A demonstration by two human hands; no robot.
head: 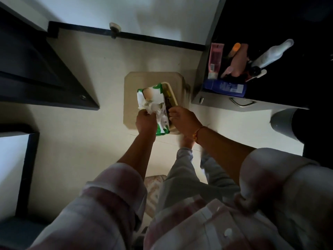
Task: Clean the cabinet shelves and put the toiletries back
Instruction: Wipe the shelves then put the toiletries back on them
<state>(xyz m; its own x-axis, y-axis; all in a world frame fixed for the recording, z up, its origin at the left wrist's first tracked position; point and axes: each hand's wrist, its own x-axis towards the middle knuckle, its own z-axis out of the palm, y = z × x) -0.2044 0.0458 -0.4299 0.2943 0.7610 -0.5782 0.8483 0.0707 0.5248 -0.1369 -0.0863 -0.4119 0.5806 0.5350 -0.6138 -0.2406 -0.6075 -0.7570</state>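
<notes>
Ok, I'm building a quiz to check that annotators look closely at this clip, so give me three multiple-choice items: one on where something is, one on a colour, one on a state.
1. Where is the blue bottle?
A) lying on the dark shelf at the right
B) on the floor
C) in the left hand

2. What colours is the packet?
A) red and black
B) green and white
C) plain yellow

3. What is the left hand doing?
A) hanging idle
B) pressing flat on the wall
C) gripping the packet

Key:
1 A, it lies on its side near the shelf's front edge.
2 B, green borders frame white panels.
3 C, its fingers curl round the packet's crumpled lower part.
</notes>
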